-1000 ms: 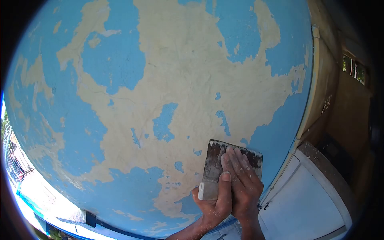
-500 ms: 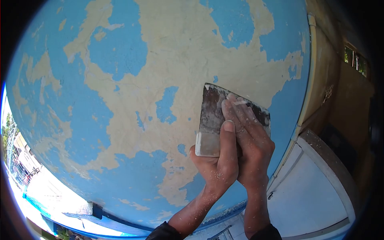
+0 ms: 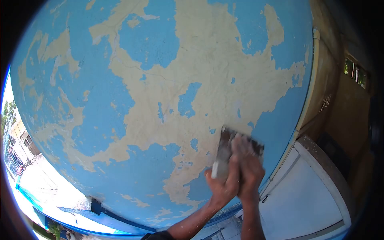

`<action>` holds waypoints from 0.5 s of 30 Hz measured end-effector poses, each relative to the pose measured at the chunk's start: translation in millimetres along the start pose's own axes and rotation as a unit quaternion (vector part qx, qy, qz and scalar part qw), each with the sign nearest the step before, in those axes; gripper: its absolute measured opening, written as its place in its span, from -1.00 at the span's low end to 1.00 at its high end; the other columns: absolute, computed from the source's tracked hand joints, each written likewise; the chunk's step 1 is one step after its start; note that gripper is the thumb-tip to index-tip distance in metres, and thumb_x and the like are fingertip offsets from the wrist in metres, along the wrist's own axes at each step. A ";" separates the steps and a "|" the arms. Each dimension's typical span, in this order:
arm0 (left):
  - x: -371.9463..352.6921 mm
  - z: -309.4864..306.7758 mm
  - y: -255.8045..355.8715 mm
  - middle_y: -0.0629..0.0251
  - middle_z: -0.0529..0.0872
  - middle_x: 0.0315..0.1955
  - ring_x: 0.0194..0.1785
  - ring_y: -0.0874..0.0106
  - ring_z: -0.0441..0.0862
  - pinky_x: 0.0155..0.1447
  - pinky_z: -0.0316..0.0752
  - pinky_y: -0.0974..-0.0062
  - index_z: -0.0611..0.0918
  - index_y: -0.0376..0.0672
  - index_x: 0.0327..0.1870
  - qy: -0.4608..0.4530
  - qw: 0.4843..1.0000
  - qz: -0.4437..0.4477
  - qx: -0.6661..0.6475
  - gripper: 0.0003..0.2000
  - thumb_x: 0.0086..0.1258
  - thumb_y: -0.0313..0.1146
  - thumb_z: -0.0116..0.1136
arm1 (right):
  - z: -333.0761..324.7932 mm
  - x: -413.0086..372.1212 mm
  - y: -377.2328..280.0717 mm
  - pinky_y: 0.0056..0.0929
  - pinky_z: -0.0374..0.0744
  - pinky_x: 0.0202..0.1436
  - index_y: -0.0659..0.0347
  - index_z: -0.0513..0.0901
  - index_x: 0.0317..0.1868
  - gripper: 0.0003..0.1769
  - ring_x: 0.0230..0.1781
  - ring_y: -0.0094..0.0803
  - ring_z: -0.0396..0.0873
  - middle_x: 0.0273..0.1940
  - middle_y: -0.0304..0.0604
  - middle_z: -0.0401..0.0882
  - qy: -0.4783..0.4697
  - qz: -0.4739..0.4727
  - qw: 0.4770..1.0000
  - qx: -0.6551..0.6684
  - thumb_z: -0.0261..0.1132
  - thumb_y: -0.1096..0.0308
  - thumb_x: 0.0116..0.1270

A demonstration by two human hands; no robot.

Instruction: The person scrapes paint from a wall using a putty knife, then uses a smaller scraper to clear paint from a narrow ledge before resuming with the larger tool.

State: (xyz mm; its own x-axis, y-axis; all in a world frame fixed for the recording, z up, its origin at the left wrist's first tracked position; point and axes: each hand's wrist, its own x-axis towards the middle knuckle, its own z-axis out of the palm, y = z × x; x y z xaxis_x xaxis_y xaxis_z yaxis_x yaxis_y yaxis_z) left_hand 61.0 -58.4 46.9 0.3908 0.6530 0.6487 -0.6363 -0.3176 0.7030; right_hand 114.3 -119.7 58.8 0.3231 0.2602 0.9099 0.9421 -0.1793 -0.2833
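A wall with peeling blue paint over beige patches fills most of the view. Low on its right part is a flat scraper with a dark, dust-smeared blade and a pale lower corner, slightly blurred. My left hand is wrapped round its lower end, thumb pointing up. Beside it, my right hand presses along the blade with its fingers together. Both hands touch each other and are dusty. Whether the blade edge touches the wall is hard to tell.
A pale pipe runs down the wall's right edge. Lower right is a white door panel with a brown frame. A blue ledge lies along the bottom left. Bright ground and a fence show at far left.
Both hands and the scraper have moved down and slightly right across the wall. The camera's view has shifted, so the paint patches appear farther right.
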 end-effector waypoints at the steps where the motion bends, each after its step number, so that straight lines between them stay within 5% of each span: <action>1: -11.6 11.8 -2.5 0.22 0.78 -0.19 -0.14 0.54 0.70 -0.09 0.59 0.56 0.65 -0.41 0.05 0.150 0.987 -0.001 0.058 -0.75 0.53 -0.40 0.14 | 7.0 -23.8 -11.0 -0.05 0.48 0.41 0.21 0.65 0.27 -0.57 0.35 -0.10 0.54 0.23 -0.05 0.65 -0.029 -0.004 1.000 0.000 0.21 0.32 0.44; 2: -18.2 23.9 -4.8 0.22 0.80 -0.27 -0.22 0.56 0.72 -0.17 0.61 0.56 0.68 -0.41 -0.02 0.295 0.949 -0.004 0.116 -0.78 0.51 -0.41 0.16 | 14.0 -36.4 -18.4 -0.06 0.46 0.42 0.20 0.67 0.24 -0.60 0.34 -0.12 0.55 0.22 -0.06 0.67 -0.056 -0.005 0.998 0.001 0.17 0.32 0.46; 3: -15.8 8.9 -4.2 0.22 0.80 -0.27 -0.22 0.56 0.72 -0.17 0.61 0.56 0.68 -0.41 -0.02 0.291 0.950 -0.002 0.116 -0.78 0.51 -0.41 0.16 | 16.9 -30.2 -19.3 -0.06 0.46 0.42 0.20 0.67 0.24 -0.60 0.34 -0.12 0.55 0.22 -0.06 0.67 -0.052 -0.003 0.999 0.001 0.17 0.32 0.46; 5: -12.4 -34.9 2.9 0.03 0.63 0.19 0.25 0.30 0.58 0.32 0.48 0.32 0.48 -0.46 0.30 0.055 0.997 -0.034 -0.042 -0.61 0.53 -0.46 0.05 | 17.2 -6.9 -27.4 -0.07 0.43 0.45 0.19 0.68 0.23 -0.61 0.34 -0.13 0.55 0.23 -0.07 0.66 -0.034 -0.060 0.997 -0.027 0.13 0.30 0.49; 15: 8.8 -28.5 18.1 0.06 0.70 0.09 0.15 0.38 0.64 0.23 0.53 0.38 0.55 -0.41 0.26 0.038 0.997 -0.058 -0.043 -0.63 0.50 -0.42 0.14 | 15.4 17.8 -28.0 0.07 0.46 0.42 0.27 0.64 0.26 -0.55 0.33 0.02 0.54 0.24 0.02 0.64 -0.021 -0.056 0.998 -0.032 0.19 0.28 0.43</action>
State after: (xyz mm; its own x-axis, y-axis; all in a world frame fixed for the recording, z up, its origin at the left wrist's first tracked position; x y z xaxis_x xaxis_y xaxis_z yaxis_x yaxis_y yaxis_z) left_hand 34.0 -38.8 57.1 0.4160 0.7332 0.5379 -0.6456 -0.1785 0.7425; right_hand 95.1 -95.4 78.3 0.2205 0.3204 0.9213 0.9653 -0.2071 -0.1590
